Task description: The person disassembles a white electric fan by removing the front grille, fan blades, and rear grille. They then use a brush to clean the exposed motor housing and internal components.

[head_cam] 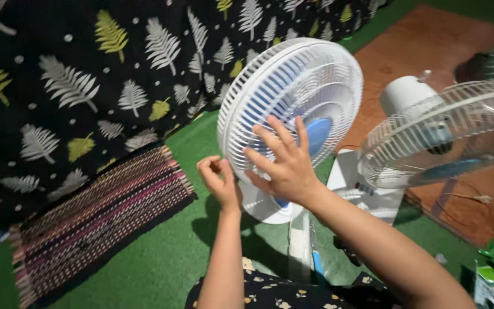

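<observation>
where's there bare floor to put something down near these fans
Bare green floor lies between the striped mat and the left hand. It is crowded on the right: the right hand rests on the near fan, with a second fan beside it.

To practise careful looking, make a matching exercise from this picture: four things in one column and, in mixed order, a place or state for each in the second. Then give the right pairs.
Things
1. right hand
2. left hand
3. striped woven mat
4. second fan

Places or states
A. lies on the green floor, left of the hands
B. fingers spread flat on the white grille of the near fan
C. stands at the right, by the brown floor patch
D. fingers pinched at the grille's lower left rim

Pairs: 1-B, 2-D, 3-A, 4-C
</observation>
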